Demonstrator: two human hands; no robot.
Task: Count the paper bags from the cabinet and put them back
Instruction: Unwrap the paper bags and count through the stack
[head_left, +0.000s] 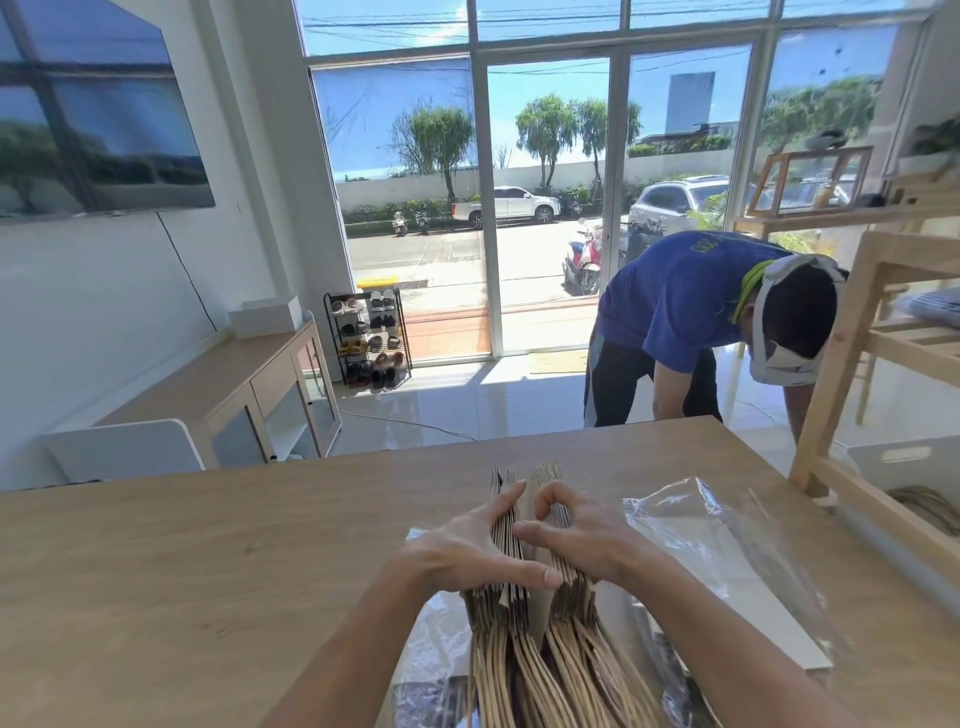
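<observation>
Brown paper bags on clear plastic wrap, parted by both hands.

paper bags cut off below, count unclear

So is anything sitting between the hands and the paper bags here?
No. The left hand and right hand are already on the upright stack of paper bags, parting it. The clear plastic wrap lies around it on the table.

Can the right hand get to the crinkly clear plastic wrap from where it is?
Probably yes. The right hand rests on the paper bags, and the clear plastic wrap lies right beside it, nothing between.
</observation>
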